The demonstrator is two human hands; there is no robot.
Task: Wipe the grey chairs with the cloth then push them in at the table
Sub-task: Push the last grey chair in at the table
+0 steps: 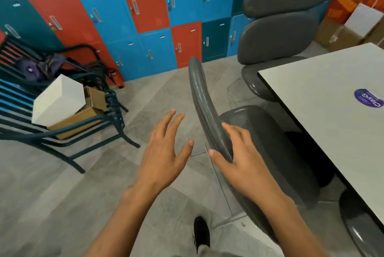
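Your right hand (241, 159) grips the grey chair (209, 115) backrest; bench (324, 98) lies right; left hand (164, 148) hovers beside, fingers spread, empty.

Left hand (164, 150) hovers with fingers spread; right hand (245, 165) clasps a curved edge, thumb underneath

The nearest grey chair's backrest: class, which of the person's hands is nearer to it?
Right. The right hand grips the backrest at its lower edge, thumb on one side and fingers on the other. The left hand hangs open beside it, not touching.
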